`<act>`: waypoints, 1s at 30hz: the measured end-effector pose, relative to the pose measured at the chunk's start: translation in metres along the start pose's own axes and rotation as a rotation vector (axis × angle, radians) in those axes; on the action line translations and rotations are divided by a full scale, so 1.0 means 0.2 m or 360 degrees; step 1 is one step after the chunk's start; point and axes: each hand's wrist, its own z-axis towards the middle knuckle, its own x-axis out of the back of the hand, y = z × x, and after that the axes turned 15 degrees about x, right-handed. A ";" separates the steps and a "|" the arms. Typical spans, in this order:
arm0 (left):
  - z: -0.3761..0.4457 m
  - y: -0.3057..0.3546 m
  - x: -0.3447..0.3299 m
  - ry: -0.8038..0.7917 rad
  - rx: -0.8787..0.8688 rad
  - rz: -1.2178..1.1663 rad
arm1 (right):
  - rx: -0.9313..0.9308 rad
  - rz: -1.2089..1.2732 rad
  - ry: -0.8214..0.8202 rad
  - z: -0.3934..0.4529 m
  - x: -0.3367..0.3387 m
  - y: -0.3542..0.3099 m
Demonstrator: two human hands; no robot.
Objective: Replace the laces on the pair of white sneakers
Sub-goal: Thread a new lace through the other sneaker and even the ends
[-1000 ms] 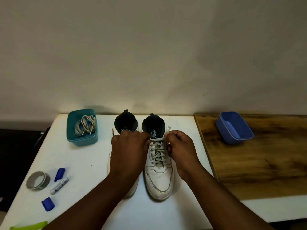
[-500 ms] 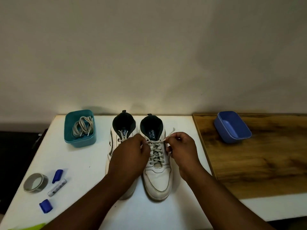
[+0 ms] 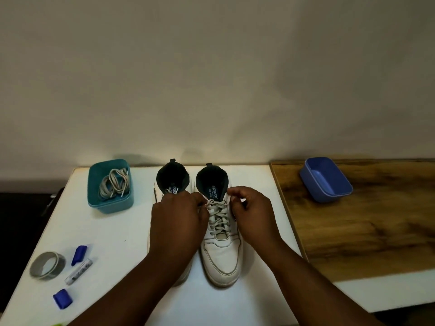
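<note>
Both hands are at the top of the right sneaker, working the lace. The left hand has its fingers curled in, fingertips pinching the lace end at the top eyelet on its side; its back covers most of the left sneaker, whose dark collar shows beyond the knuckles. The right hand is curled too, thumb and forefinger pinching the lace at the opposite top eyelet, the heel of the hand lying along the shoe's outer flank. Between the two hands the grey lace runs in crossed rows down the tongue, toe cap pointing toward the wearer.

The sneakers stand side by side, touching or nearly so, on a white table. Far left at the back sits a teal tub holding a loose bundle of spare laces. Near the front left corner lie a roll of grey tape, a marker and two blue caps. To the right, a wooden board carries a blue tub. A plain pale wall rises behind.
</note>
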 end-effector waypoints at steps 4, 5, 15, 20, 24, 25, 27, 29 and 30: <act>0.00 0.00 0.01 0.0025 -0.0019 0.0134 | 0.0106 -0.0261 -0.0049 -0.02 0.01 0.04; 0.00 0.01 0.01 0.0032 -0.0018 0.0161 | 0.0084 -0.0293 -0.0055 -0.02 0.01 0.05; -0.01 0.05 -0.07 -0.0139 0.0157 -0.0422 | -0.0505 0.0743 0.0088 0.03 -0.03 -0.05; 0.02 0.03 -0.16 -0.0163 0.0170 -0.0887 | -0.0548 0.1036 0.0164 0.02 -0.03 -0.10; 0.02 0.01 -0.21 -0.0198 0.0171 -0.0830 | -0.0417 0.0985 0.0081 0.01 -0.02 -0.09; 0.02 0.02 -0.20 -0.0196 0.0182 -0.0819 | -0.0371 0.0967 0.0057 0.00 -0.02 -0.09; 0.02 0.03 -0.20 -0.0184 0.0194 -0.0796 | -0.0295 0.0887 0.0016 0.00 -0.01 -0.09; 0.02 0.03 -0.19 -0.0185 0.0190 -0.0786 | -0.0223 0.0747 0.0013 -0.01 -0.02 -0.09; 0.02 0.03 -0.19 -0.0194 0.0190 -0.0793 | -0.0188 0.0680 0.0024 -0.01 -0.02 -0.08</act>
